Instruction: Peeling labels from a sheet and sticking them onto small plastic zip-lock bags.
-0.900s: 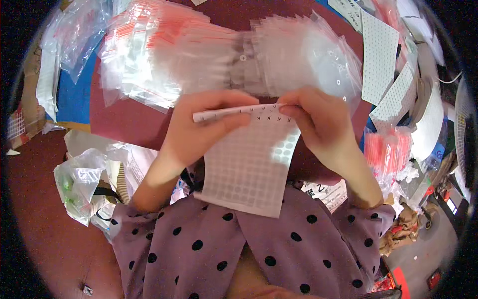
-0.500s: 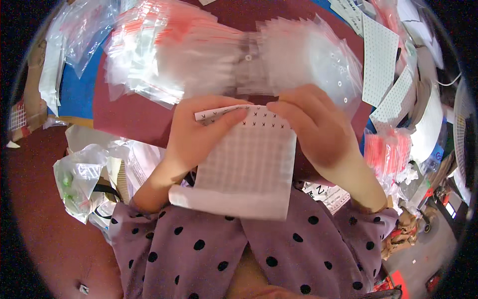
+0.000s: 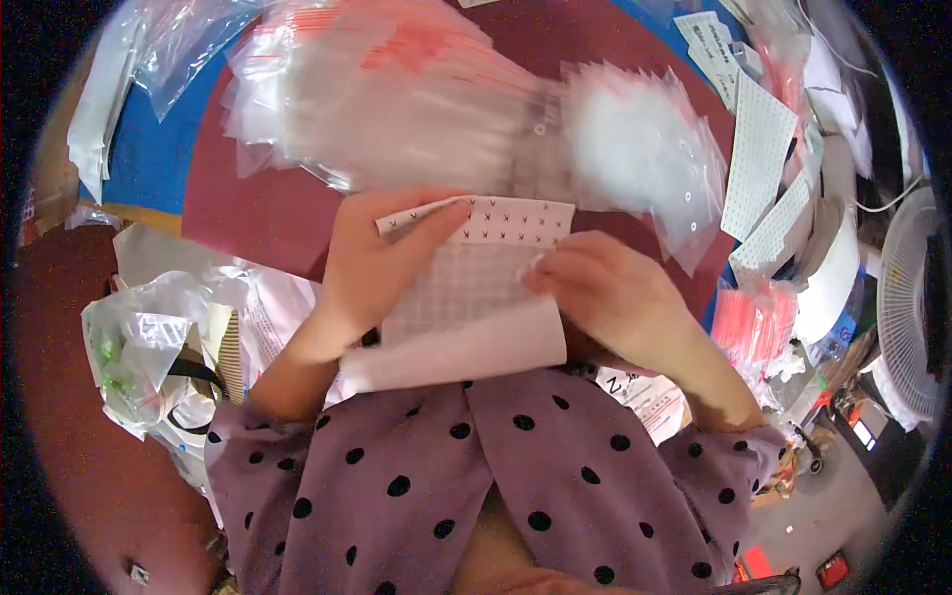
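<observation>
My left hand [image 3: 377,268] grips a white sticker sheet [image 3: 511,223] at its upper left, thumb on the front and fingers behind. Small black marks run in rows along the sheet's top; below them it is a pale blank grid, and the bottom edge curls up. My right hand [image 3: 615,293] is closed in a pinch over the sheet's right side, somewhat blurred. What lies between its fingertips is too small to make out. Beyond both hands, clear zip bags [image 3: 416,119] with red strips lie fanned in overlapping rows on the dark red board [image 3: 253,213].
More marked sheets [image 3: 759,149] lie at the right on a blue surface [image 3: 164,149]. A bundle of red-edged bags [image 3: 756,317] and a white fan grille [image 3: 912,307] stand at the right. Plastic bags [image 3: 139,357] bunch up at the left beside my arm.
My right hand has moved down from the sheet's top right corner to its right side, uncovering the marked rows there. The sheet's curled lower edge has risen. My left hand keeps its hold.
</observation>
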`<control>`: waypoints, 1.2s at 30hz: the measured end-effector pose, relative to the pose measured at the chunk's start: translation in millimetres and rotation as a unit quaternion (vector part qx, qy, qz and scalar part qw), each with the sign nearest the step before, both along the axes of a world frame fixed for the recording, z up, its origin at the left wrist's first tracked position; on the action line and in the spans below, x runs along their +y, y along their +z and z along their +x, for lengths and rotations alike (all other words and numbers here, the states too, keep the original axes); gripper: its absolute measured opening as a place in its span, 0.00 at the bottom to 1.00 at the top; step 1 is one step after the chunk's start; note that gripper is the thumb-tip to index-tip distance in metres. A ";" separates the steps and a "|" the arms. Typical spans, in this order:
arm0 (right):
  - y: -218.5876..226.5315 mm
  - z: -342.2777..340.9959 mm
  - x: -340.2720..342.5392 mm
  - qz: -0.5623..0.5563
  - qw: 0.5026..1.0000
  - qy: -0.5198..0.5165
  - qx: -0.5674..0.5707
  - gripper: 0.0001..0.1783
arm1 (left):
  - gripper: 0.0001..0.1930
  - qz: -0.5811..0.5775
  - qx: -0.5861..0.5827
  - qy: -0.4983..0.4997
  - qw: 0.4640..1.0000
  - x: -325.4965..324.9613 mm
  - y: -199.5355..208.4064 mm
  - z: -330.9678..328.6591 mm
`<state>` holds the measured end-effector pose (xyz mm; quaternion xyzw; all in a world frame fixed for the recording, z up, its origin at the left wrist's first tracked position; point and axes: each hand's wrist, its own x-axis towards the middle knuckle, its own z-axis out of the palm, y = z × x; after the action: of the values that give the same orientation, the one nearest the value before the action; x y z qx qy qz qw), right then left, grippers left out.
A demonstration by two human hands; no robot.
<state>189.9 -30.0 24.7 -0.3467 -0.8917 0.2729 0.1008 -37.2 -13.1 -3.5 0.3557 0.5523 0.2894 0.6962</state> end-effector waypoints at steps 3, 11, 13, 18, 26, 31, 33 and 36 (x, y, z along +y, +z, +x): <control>3.4 12.8 28.3 -0.020 0.986 -0.152 0.066 0.14 | 0.10 0.331 0.026 -0.219 0.917 3.4 -16.1 -23.7; -47.6 -35.7 96.0 -0.078 0.981 -0.119 0.134 0.21 | 0.22 0.527 0.318 -0.278 0.737 1.2 -40.2 14.2; -54.9 -37.2 98.7 0.006 0.987 -0.156 0.042 0.21 | 0.22 0.530 0.294 -0.255 0.753 1.2 -45.1 18.1; -38.7 -35.0 104.1 -0.032 0.985 -0.167 0.030 0.21 | 0.23 0.526 0.344 -0.262 0.732 -2.2 -51.1 14.9; -34.7 -23.3 104.9 0.124 0.977 -0.146 -0.097 0.20 | 0.22 0.516 0.328 -0.260 0.748 -3.8 -48.2 17.3; -32.4 -13.4 103.1 -0.002 0.988 -0.153 -0.015 0.20 | 0.20 0.543 0.381 -0.271 0.697 -3.5 -42.1 23.0; -39.5 -22.3 101.6 -0.046 0.990 -0.136 0.000 0.19 | 0.20 0.543 0.377 -0.274 0.699 -3.3 -41.0 23.5; -44.0 -30.0 104.0 0.003 0.989 -0.139 -0.056 0.17 | 0.20 0.537 0.362 -0.275 0.710 -2.8 -39.7 23.2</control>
<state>159.9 74.0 -19.4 -0.4818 -0.8398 0.2339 0.0888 -14.0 -15.8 -43.3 0.8833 0.3915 0.1818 0.1830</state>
